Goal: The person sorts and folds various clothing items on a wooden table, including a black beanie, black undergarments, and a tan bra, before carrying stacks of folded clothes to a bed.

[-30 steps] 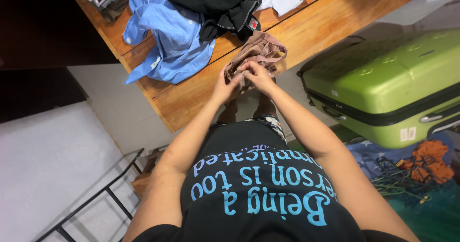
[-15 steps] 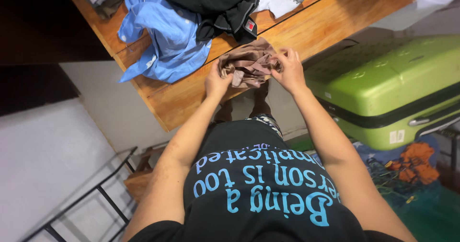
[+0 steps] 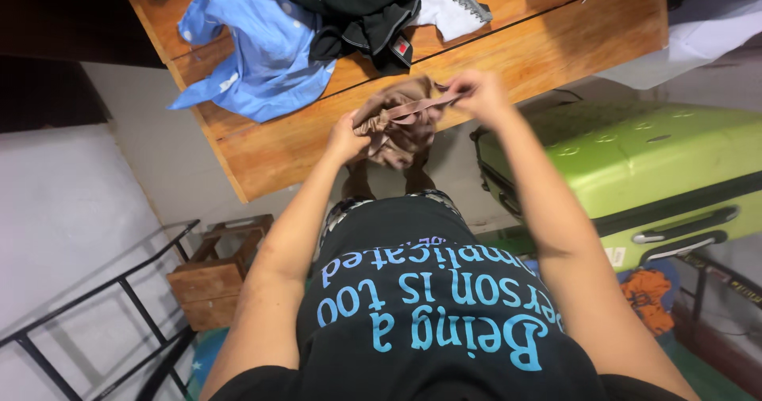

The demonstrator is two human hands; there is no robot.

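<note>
In the head view, the person is standing at the near edge of a long wooden table (image 3: 556,32) and working a small brownish-pink stretchy garment with thin straps (image 3: 397,127) between both hands. The left hand (image 3: 347,135) is bunching one end of the fabric in a closed grip, just off the table's edge. The right hand (image 3: 476,91) is pinching a strap tight and pulling it sideways, so the strap is running taut between the two hands while the rest of the cloth is hanging loose beneath them, above the floor.

Farther back on the table, a crumpled light blue button shirt (image 3: 254,48) is lying beside a heap of black clothing (image 3: 357,4), both apart from the hands. A lime green hard-shell suitcase (image 3: 635,163) is resting to the right, near the right forearm.

Judging from this, the garment is being straightened out; the strap seems to need untwisting with an even pull from both hands.
</note>
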